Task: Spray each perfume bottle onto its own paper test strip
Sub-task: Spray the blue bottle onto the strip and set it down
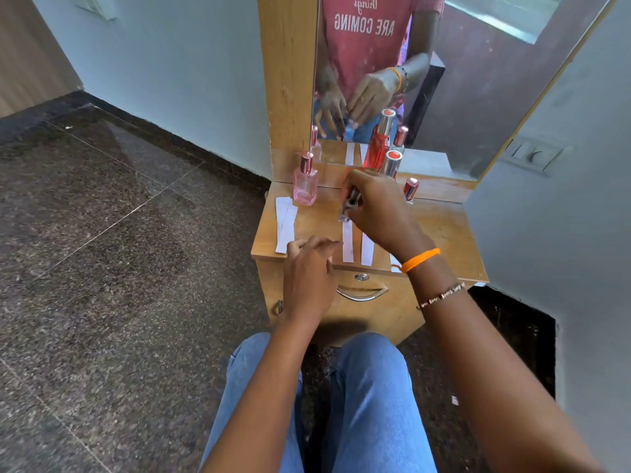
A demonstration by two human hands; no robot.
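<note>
Fingers of the right hand curl around a small perfume bottle, tilted just above the far end of a paper test strip; left hand fingertips, loosely bent, press the strip's near left edge.

The right hand grips a small bottle above a paper strip; left hand rests beside it.

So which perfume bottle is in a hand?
The small clear bottle, gripped in the right hand above a paper strip. The pink bottle at the left stands untouched.
</note>
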